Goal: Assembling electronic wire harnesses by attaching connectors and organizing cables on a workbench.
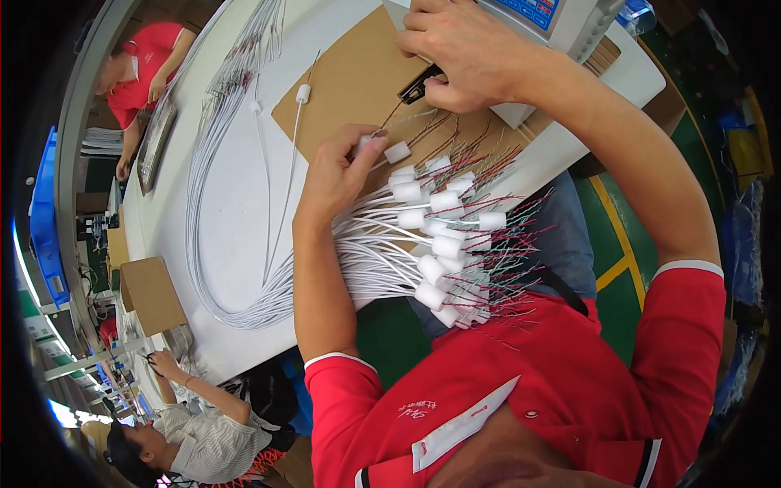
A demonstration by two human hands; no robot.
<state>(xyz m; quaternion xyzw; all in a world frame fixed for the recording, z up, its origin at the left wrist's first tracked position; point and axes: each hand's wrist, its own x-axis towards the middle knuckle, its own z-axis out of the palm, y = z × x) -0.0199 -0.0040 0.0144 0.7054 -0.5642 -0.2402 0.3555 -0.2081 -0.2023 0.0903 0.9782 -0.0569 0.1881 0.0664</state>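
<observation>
My left hand (340,167) is closed, thumb and fingers pinching a white cable end with a white cylinder (364,145), partly hidden by the fingers. Thin twisted wires (394,114) run from it up to a small black part (420,84) at the far side. Against that part rests my right hand (464,61), its fingers curled; what they grip is hidden. Just below the left hand lies a thick bundle of white cables (272,302). Their ends carry several white cylinders (446,203) with loose red and green twisted wires (521,248), which hang past the table edge.
Brown cardboard (342,77) covers part of the white table (236,195). A white machine (579,32) with a blue panel stands at the far right. Two co-workers are at the left, one in a red shirt (154,61) and one in a striped shirt (215,447).
</observation>
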